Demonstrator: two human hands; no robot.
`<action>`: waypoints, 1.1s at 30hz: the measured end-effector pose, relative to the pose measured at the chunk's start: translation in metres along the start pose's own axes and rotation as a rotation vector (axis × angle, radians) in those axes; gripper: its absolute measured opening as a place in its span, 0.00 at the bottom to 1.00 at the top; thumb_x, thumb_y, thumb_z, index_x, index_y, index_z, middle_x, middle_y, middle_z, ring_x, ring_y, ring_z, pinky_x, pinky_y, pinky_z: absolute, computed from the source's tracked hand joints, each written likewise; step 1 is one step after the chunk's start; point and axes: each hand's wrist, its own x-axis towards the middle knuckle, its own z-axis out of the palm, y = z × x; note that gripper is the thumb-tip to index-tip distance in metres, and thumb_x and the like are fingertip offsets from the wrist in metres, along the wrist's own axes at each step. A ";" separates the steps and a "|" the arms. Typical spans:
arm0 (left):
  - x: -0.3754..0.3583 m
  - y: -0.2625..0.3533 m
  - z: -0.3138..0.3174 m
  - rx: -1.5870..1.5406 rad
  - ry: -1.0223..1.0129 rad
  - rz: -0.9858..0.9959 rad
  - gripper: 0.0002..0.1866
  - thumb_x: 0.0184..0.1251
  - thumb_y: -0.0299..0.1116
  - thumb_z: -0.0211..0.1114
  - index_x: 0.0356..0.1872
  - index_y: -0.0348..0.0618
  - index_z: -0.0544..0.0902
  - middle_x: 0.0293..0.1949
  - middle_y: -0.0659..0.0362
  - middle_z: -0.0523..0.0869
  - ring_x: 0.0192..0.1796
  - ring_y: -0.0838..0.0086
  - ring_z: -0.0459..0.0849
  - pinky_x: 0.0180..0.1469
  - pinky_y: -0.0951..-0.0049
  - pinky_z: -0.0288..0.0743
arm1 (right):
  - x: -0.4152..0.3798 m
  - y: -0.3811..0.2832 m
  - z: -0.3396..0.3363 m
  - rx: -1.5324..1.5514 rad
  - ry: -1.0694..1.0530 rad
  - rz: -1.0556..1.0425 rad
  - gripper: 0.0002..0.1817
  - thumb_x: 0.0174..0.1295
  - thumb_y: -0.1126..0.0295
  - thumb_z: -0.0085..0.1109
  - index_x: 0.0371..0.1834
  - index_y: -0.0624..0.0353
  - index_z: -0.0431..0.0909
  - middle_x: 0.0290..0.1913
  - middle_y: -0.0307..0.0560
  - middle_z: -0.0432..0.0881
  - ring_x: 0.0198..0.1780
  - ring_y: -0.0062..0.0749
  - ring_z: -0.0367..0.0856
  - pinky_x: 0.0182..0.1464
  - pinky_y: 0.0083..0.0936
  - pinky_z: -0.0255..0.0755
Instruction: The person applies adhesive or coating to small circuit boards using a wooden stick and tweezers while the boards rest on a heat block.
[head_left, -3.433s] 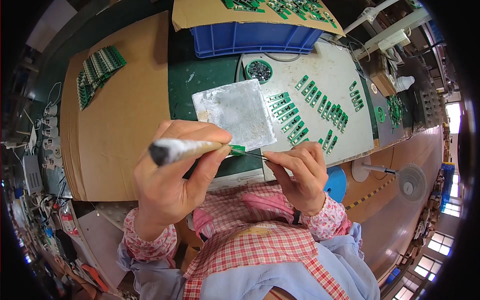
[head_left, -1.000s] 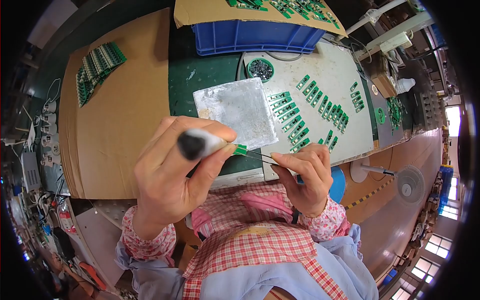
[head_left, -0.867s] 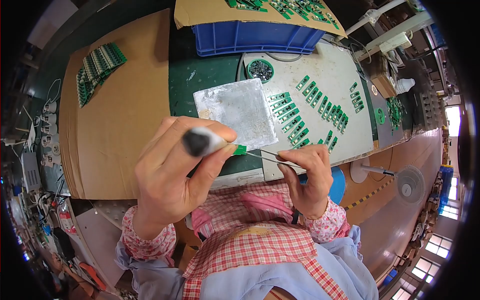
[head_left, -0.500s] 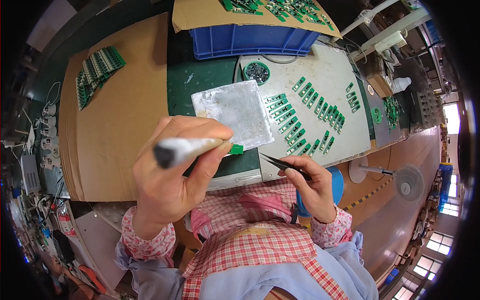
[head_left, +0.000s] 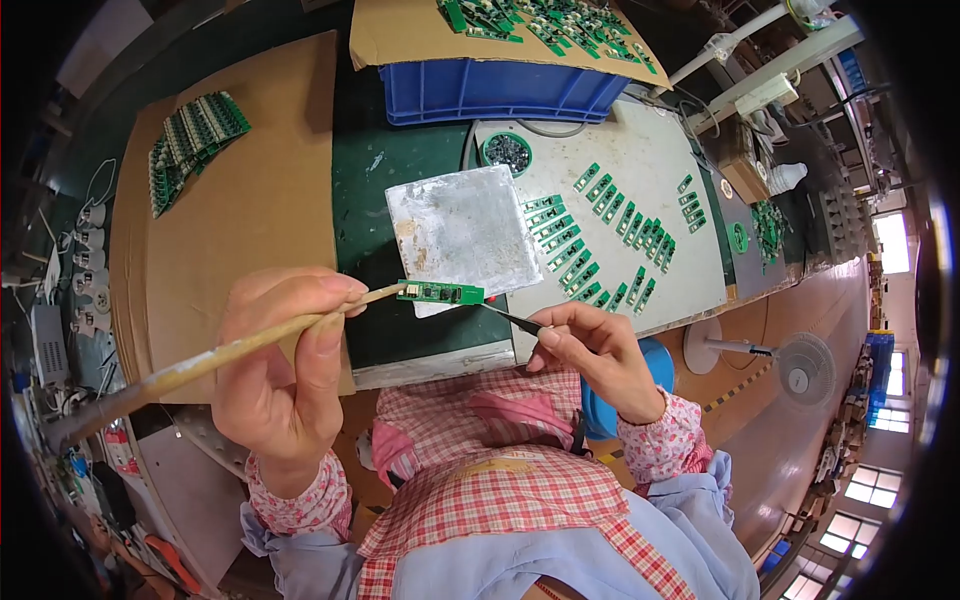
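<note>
Green rectangular circuit board (head_left: pixel 442 292) sits between the two hands, ahead of both sets of fingertips, touched by neither. Left hand (head_left: pixel 285 370): thumb and fingertips pressed together on a long pale wooden stick (head_left: pixel 190 370); its thin tip projects past the fingertips to the near end of the board. Right hand (head_left: pixel 600 362): thumb and forefinger pinching dark slim tweezers (head_left: pixel 518 321), tips at the board's other end; can't tell if they're clamped on it. Silver-grey square plate (head_left: pixel 465 225) lies beyond the fingers, its near edge partly behind the board in view. Rows of small green boards (head_left: pixel 560 242) lie beyond the right fingertips, just beside the plate.
</note>
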 end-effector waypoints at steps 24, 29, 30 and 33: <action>-0.028 -0.005 -0.021 0.049 -0.020 -0.047 0.07 0.73 0.23 0.52 0.46 0.30 0.75 0.39 0.46 0.80 0.40 0.68 0.80 0.39 0.71 0.80 | -0.002 -0.009 0.005 -0.060 0.052 0.012 0.15 0.72 0.67 0.55 0.52 0.68 0.78 0.36 0.41 0.84 0.38 0.20 0.83 0.40 0.16 0.76; -0.030 -0.005 -0.024 0.044 -0.010 -0.050 0.07 0.73 0.23 0.52 0.46 0.30 0.75 0.39 0.46 0.80 0.39 0.68 0.80 0.39 0.72 0.79 | -0.001 -0.012 0.007 -0.065 0.061 0.021 0.14 0.72 0.67 0.56 0.51 0.68 0.79 0.35 0.41 0.84 0.38 0.19 0.83 0.39 0.15 0.75; -0.030 -0.005 -0.024 0.039 -0.003 -0.049 0.07 0.73 0.23 0.52 0.46 0.30 0.75 0.39 0.47 0.80 0.39 0.68 0.80 0.39 0.72 0.79 | -0.001 -0.012 0.008 -0.066 0.061 0.024 0.14 0.72 0.67 0.56 0.51 0.68 0.79 0.35 0.41 0.84 0.37 0.19 0.83 0.39 0.15 0.75; -0.030 -0.005 -0.025 0.033 0.015 -0.052 0.08 0.73 0.23 0.52 0.46 0.30 0.76 0.39 0.47 0.80 0.39 0.68 0.79 0.39 0.73 0.79 | -0.001 -0.012 0.009 -0.054 0.064 0.016 0.14 0.72 0.67 0.56 0.50 0.68 0.79 0.34 0.41 0.84 0.37 0.19 0.83 0.38 0.15 0.75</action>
